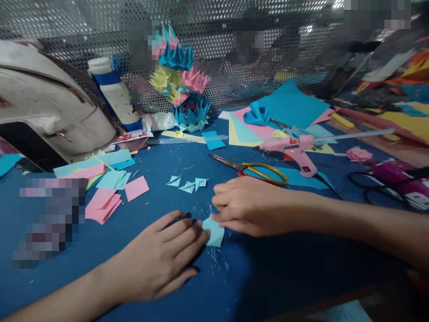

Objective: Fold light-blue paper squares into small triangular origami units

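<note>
A small light-blue square of paper (214, 233) lies on the blue tabletop between my hands. My left hand (164, 250) rests with its fingers stretched out, the fingertips on the paper's left edge. At the upper right edge of the paper, my right hand (246, 206) is closed, its thumb and fingertips at the corner. Just beyond the hands lie a few folded light-blue paper pieces (188, 186). Scissors with yellow handles (264, 173) sit behind my right hand.
Pink paper squares (103, 205) and paper strips (94, 164) lie to the left, before a white backpack (43, 103) and a bottle (115, 91). A paper flower stack (192, 112) stands by the perforated metal panel (214, 27). A pink glue gun (296, 150) rests at right.
</note>
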`<state>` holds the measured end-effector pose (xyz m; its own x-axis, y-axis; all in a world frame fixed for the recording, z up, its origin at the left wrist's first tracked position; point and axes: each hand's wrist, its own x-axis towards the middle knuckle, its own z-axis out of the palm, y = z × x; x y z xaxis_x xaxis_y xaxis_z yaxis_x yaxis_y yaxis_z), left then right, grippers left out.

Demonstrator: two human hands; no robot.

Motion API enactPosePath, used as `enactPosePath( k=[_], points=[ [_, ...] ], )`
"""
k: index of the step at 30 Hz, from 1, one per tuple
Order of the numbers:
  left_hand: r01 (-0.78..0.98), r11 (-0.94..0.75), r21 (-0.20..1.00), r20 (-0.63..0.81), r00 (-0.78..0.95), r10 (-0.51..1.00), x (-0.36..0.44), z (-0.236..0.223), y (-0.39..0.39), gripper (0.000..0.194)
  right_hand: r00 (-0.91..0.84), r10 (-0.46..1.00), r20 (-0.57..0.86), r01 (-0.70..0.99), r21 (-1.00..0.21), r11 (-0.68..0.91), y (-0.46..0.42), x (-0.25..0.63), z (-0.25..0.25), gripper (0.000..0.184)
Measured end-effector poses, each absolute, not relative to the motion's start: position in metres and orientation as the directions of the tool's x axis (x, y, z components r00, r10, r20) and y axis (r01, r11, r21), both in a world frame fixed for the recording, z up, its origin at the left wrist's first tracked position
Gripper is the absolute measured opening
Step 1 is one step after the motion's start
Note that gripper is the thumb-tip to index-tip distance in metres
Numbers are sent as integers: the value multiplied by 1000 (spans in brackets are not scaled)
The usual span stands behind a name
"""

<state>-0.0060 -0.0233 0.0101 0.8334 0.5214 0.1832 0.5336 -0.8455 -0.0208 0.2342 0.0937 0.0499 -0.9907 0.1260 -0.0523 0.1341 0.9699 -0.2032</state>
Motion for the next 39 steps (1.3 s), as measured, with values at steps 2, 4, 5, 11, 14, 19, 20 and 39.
enactPosePath(
  k=[2, 4, 5, 11, 14, 19, 20, 39],
  points=[
    [567, -823, 27, 145, 813, 565, -4, 9, -23, 53, -992, 107, -61, 120, -298, 947, 101, 235, 49, 16],
    [600, -799, 43, 118, 791, 600, -1, 8, -24, 61, -996, 37, -82, 67, -401, 913, 111, 236, 48, 17],
    [609, -792, 43, 114, 785, 609, 0, 8, -25, 64, -997, 20, -80, 54, -445, 894, 116, 236, 47, 22],
    [613, -789, 41, 158, 775, 611, 6, 7, -29, 69, -999, -44, 3, -38, -577, 816, 127, 235, 41, 21],
    [618, -783, 76, 154, 768, 622, 10, 6, -30, 70, -1000, -30, -1, -24, -597, 802, 126, 233, 39, 20],
    [628, -768, 123, 123, 759, 640, 16, 6, -32, 73, -996, 37, -77, 78, -643, 762, 123, 231, 38, 16],
    [629, -768, 120, 118, 759, 640, 16, 6, -32, 73, -994, 51, -92, 98, -642, 760, 123, 231, 38, 15],
    [648, -755, 100, 124, 745, 656, 18, 8, -28, 66, -995, 42, -89, 92, -694, 714, 128, 228, 30, 6]
  ],
)
